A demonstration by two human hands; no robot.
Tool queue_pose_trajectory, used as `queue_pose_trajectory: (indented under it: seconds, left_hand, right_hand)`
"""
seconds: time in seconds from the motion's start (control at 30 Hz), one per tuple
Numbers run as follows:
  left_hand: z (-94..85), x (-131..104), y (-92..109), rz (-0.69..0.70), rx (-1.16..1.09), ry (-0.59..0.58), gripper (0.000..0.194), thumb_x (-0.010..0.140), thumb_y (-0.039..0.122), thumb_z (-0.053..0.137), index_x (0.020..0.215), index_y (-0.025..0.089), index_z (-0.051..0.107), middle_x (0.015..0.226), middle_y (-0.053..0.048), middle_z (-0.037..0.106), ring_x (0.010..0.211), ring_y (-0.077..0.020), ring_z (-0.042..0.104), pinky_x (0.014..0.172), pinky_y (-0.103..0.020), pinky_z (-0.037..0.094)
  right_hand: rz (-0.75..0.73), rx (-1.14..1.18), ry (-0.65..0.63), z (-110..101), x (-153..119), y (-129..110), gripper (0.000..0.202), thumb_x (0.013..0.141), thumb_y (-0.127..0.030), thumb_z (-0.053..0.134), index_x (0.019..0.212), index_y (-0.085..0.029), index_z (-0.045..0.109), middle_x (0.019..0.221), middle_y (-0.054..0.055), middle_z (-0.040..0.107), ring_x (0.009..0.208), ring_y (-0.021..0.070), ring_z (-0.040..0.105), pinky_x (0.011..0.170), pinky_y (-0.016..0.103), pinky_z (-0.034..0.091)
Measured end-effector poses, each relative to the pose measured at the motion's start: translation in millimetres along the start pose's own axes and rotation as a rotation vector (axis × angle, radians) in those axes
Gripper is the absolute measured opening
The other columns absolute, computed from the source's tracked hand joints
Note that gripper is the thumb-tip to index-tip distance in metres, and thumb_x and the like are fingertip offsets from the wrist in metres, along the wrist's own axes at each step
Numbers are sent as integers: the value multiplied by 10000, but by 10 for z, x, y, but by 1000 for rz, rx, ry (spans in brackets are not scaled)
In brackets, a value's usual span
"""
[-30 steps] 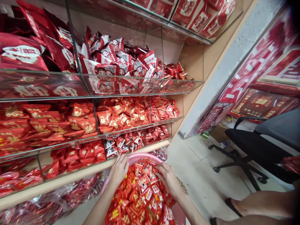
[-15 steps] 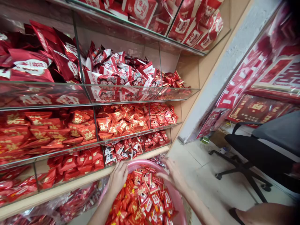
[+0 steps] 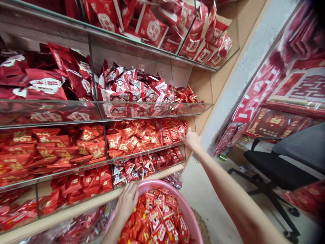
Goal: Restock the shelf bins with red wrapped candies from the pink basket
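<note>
A pink plastic basin holds a heap of small red and orange packets with gold and white print. My left hand is closed over the basin's left back rim. At the right end of the shelf, my right hand is at a compartment of small red packets. Its fingers are curled in among the packets, and what they hold, if anything, is hidden. Beside that compartment lie more orange-red packets behind the glass front.
Glass-fronted shelves rise in tiers, with red bags sorted behind dividers. Clear bags of packets lie under the bottom shelf. To the right are a grey wall edge, a black office chair and red wedding decorations.
My right hand has moved up and away from above the basin to the shelf's right end. My left hand stays at the rim. The view has tilted up slightly.
</note>
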State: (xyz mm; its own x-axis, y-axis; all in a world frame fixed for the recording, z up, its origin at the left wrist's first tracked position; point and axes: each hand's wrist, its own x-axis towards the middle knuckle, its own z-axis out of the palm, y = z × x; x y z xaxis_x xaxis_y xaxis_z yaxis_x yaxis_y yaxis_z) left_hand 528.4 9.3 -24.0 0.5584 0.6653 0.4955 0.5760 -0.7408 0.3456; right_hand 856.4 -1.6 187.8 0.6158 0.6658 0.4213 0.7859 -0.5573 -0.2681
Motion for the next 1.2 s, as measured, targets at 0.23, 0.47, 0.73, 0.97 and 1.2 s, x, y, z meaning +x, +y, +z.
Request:
queue_pose_trajectory:
  seconds: [0.23,0.47,0.73,0.97,1.2]
  left_hand:
    - [-7,4,5,2,10,23,243,909,215,343,978,225,575,997,-65,608,964,-214,575,902,-424,487]
    - [5,6,10,-18,-2,12,256,907,219,353,1021,226,582,1049,-58,606,996,-215,559,875,-377,483]
    - [-9,15,21,-3,12,-5,274,914,216,336,1045,212,576,1051,-67,603,1008,-211,555,891,-366,473]
    - [-20,16,40,-6,2,6,283,923,224,328,1062,218,575,1040,-67,602,996,-210,554,884,-379,472]
    - [11,13,5,11,-21,43,271,909,223,363,1052,230,593,1025,-47,620,963,-202,568,885,-376,470]
  right_hand:
    - [33,80,-15,-78,62,63,362,746,-372,585,1032,-167,502,954,145,663,959,297,586,776,415,414]
    - [3,1150,-2,-115,-865,360,366,730,-473,611,952,-184,581,904,54,649,809,172,582,734,300,451]
    - [579,1686,-611,650,-2257,444,276,799,-450,517,883,-201,597,750,30,666,618,165,569,609,295,453]
    - [375,1380,-656,854,-2448,384,312,750,-523,592,784,-213,589,611,-40,510,559,125,469,586,269,403]
    - [63,1034,-384,1032,-2448,268,335,725,-526,592,729,-193,553,629,-10,530,598,150,473,563,277,391]
